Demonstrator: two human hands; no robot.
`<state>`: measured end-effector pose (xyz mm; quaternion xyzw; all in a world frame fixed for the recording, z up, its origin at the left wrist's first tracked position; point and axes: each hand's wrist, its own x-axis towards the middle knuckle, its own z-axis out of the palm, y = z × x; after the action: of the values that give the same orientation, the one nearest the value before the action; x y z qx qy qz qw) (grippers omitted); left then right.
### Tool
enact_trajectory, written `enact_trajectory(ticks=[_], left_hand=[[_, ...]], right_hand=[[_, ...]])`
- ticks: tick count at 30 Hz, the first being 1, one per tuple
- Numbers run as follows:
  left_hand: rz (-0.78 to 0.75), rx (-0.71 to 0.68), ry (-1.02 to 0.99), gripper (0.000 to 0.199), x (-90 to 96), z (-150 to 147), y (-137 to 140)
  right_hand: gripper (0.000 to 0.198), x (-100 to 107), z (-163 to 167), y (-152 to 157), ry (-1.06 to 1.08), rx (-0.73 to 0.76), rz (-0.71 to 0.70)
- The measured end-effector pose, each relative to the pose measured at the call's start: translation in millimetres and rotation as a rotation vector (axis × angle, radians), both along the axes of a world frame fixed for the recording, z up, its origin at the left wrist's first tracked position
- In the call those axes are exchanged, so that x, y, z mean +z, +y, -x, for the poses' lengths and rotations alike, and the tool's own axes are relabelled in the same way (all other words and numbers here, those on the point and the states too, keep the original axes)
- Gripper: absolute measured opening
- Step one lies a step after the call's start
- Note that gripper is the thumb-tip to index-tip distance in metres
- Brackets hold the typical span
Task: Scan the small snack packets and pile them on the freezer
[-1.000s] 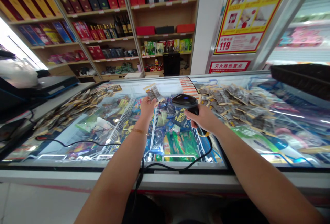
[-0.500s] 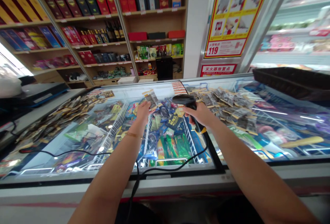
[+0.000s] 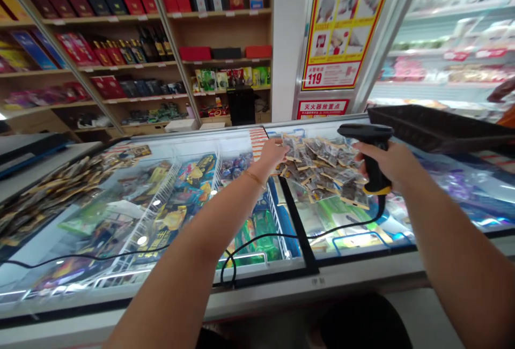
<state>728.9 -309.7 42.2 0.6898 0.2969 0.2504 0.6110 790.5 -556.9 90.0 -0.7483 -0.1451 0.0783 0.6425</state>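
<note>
Now reaching with the left hand (image 3: 274,151) to the left edge of a pile of sachets (image 3: 322,164) on the glass top of a chest freezer (image 3: 346,274), just right of a striped label strip (image 3: 257,141). Compared with a second ago, no longer hovering with a lone sachet above the wire baskets (image 3: 276,215), but stretching past the black divider bar (image 3: 295,212) instead. Probably means one sachet brought across to lie with the others in that pile, though impossible to confirm. With bent fingers partly lost against the sachets, cannot tell between pinching one and merely touching the heap. Also shifted rightward with the right hand (image 3: 396,164), from over the baskets to above the right side of the pile. Gripping a black barcode scanner (image 3: 366,133) there, with fingers wrapped round the handle, head pointing left, apparently clear of the sachets. Suggests attention of both hands moved to this side of the freezer. Trailing a black cable (image 3: 263,235) from the handle, leftward over the glass. Visible as well, a second heap of sachets (image 3: 60,188) toward the left end, and a black tray (image 3: 426,129) beyond the scanner.
</note>
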Motion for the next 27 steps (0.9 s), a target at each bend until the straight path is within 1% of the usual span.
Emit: enact_trajectory(ticks=[2,4,7,9,10,12,14,17,20,23,25,27], left_hand=[[-0.053,-0.006,0.042,0.043,-2.0,-22,-7],[-0.150,-0.023,0.084,0.045,-4.4,-38,-10],[-0.408,-0.037,0.153,0.040,-5.4,-51,-14],[-0.565,-0.049,0.178,0.038,-3.1,-52,-15],[-0.610,-0.054,0.186,0.039,-1.2,-49,-14],[-0.640,-0.048,0.201,0.045,2.9,-40,-9],[-0.652,-0.020,0.232,0.048,5.9,-24,4],[-0.680,0.066,0.304,0.041,4.8,13,39],[-0.674,0.224,0.382,0.040,-3.0,68,88],[-0.702,0.404,0.457,0.041,-14.4,138,142],[-0.737,0.506,0.524,0.037,-22.6,191,175],[-0.768,0.644,0.565,0.030,-30.5,247,204]], right_hand=[[0.008,-3,-4,-7,0.011,0.008,-0.003],[0.009,-7,-7,-10,0.014,0.018,-0.002],[0.011,-11,-8,-8,0.015,0.027,0.026],[0.013,-13,-6,-2,0.024,0.042,0.052],[0.014,-14,-4,2,0.026,0.053,0.062],[0.016,-15,2,14,0.024,0.081,0.059],[0.015,-16,11,28,0.028,0.112,0.034],[0.014,-18,28,54,0.050,0.178,-0.008],[0.012,-22,47,84,0.042,0.260,-0.032],[0.017,-28,66,112,0.026,0.339,-0.025],[0.022,-33,77,128,0.006,0.401,-0.036],[0.025,-39,87,141,-0.022,0.450,-0.052]])
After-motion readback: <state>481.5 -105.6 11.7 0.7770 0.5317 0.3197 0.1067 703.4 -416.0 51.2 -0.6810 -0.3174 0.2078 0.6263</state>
